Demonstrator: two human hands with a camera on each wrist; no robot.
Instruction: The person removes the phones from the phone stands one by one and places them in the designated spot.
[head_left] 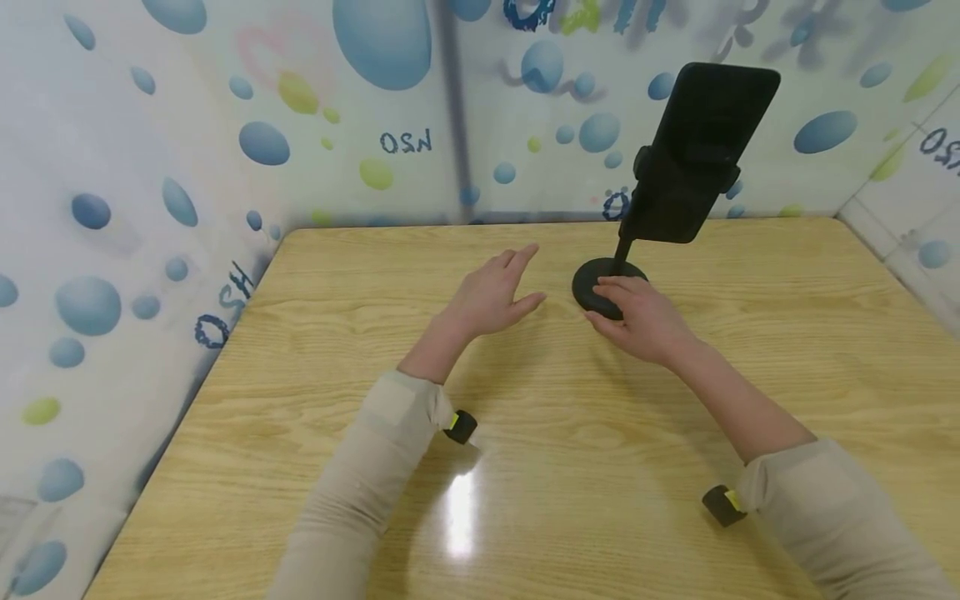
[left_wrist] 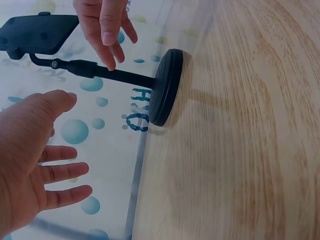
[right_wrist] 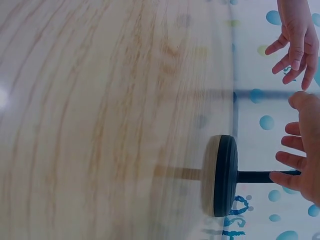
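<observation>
A black phone stand with a round base and thin pole stands upright toward the back of the table. It carries a tilted black phone in its clamp. My right hand hovers close in front of the pole, fingers loosely bent and apart; in the right wrist view the little finger overlaps the pole, and I cannot tell if they touch. Left of the stand, my left hand is held above the table with spread fingers and nothing in it. The left wrist view shows its thumb and fingers apart.
The light wooden table reaches a wall printed with blue and green bubbles at the back and left. Small black wrist devices sit by both sleeves. A bright reflection lies on the front of the tabletop.
</observation>
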